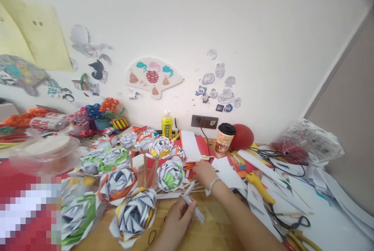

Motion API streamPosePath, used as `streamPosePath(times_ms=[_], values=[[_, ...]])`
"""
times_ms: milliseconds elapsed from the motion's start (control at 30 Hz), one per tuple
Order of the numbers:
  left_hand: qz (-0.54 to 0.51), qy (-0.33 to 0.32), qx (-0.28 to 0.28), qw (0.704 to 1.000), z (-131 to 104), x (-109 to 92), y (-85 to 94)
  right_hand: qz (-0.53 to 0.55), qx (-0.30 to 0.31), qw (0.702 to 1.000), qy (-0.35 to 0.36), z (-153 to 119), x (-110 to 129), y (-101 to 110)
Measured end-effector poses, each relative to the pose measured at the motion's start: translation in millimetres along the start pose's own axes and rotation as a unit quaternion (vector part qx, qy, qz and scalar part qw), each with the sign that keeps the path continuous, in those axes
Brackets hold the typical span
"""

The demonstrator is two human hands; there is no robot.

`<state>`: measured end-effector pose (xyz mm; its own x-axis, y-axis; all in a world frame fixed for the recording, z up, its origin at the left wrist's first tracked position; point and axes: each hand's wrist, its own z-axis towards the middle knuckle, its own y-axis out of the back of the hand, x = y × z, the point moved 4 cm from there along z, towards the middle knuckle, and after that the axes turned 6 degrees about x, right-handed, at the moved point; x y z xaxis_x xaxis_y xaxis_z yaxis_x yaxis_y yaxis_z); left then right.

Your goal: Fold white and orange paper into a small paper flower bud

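My left hand [179, 216] is closed, with thumb and fingers pinching a folded white paper strip [199, 214] above the wooden table. Farther forward, my right hand [204, 173], with a bracelet at its wrist, reaches to small orange folded paper pieces [189, 165]. Its fingers are bent down there, and their tips are partly hidden. Just left of it stands a folded paper flower [171, 174] in white and green. Closer to me is a white and yellow paper flower [134, 215]. Thin wooden sticks [198, 186] lie beneath my right hand.
Several more paper flowers [118, 181] crowd the left side. At the back stand a yellow drink bottle [167, 124], a lidded paper cup [224, 139] and a red balloon [242, 137]. A yellow glue gun [260, 188], cables and white paper sheets [327, 208] cover the right.
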<state>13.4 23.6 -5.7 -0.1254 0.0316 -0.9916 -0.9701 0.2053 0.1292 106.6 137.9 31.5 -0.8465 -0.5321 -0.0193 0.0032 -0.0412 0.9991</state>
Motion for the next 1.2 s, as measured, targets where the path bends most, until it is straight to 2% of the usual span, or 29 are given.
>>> streamPosePath(times_ms=[267,433,600,767,967,1200], values=[[-0.019,0.007,-0.026,0.999,4,3,3.6,0.108,-0.089,0.989,-0.057,-44,-16,17],[-0.016,0.001,-0.025,1.000,5,4,4.8,0.292,-0.151,0.943,-0.048,-57,-17,17],[-0.014,-0.003,-0.028,1.000,3,1,5.8,0.328,-0.114,0.937,-0.034,-65,-4,14],[-0.025,0.002,-0.029,0.999,2,-5,6.2,0.463,-0.126,0.876,-0.039,-81,9,18],[-0.028,-0.021,-0.016,0.999,2,-11,6.9,0.447,-0.177,0.877,0.009,-98,28,27],[0.004,-0.049,0.006,0.999,1,-10,4.6,0.412,-0.224,0.883,0.001,-111,43,23]])
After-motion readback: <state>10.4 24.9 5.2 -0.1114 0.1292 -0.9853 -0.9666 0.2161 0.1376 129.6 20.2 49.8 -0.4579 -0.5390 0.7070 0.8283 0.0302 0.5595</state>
